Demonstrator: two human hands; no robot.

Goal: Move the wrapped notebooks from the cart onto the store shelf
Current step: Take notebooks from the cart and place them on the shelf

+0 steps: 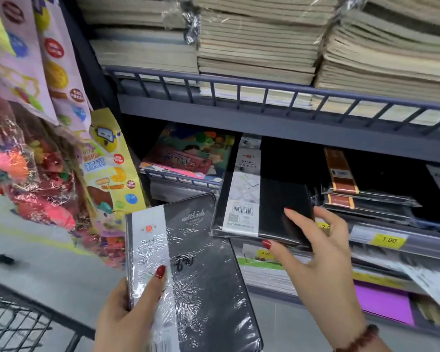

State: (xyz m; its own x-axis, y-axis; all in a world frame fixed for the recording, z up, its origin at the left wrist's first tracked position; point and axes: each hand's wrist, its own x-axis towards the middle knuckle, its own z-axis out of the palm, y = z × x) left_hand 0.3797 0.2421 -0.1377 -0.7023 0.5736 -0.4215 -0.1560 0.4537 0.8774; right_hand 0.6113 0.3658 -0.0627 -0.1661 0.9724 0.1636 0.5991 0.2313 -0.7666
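Observation:
My left hand [131,311] grips a black plastic-wrapped notebook [188,270] with a white paper band, holding it upright in front of the shelf. My right hand [323,262] holds a second wrapped black notebook [264,212] by its lower right corner, thumb under and fingers on its cover. That notebook lies tilted at the front of the middle shelf [366,235], partly over the shelf edge. More black wrapped notebooks [366,199] with brown bands lie stacked on the same shelf to the right. The wire cart [23,321] shows at the bottom left.
Thick stacks of tan exercise books [259,44] fill the upper shelf behind a grey rail [264,87]. Colourful children's books [188,156] lie at the left of the middle shelf. Hanging toy and sticker packs [36,148] crowd the left. Yellow price tags [389,240] line the shelf edge.

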